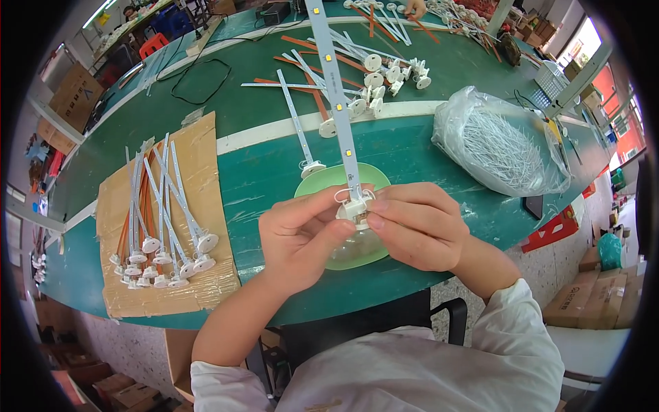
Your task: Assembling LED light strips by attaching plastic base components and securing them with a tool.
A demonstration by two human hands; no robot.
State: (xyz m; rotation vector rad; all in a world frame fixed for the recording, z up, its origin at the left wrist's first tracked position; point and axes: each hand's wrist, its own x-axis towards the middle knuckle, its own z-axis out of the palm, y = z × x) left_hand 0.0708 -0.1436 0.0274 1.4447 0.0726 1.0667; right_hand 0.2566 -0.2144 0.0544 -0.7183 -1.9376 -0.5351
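Note:
Upright in front of me stands an LED strip with yellow chips, its lower end set in a small white plastic base with a loop of white wire. My left hand pinches this base between thumb and fingers from the left. From the other side, the thumb and fingertips of my right hand are closed on the base and its wire. Exactly what the right fingertips grip is partly hidden. Beneath both hands sits a light green bowl with small pieces in it, too blurred to name.
Several LED strips with white bases lie on a cardboard sheet at the left. A clear bag of white wires is at the right, near a dark phone. More strips lie across the table. Another person's hand is beyond.

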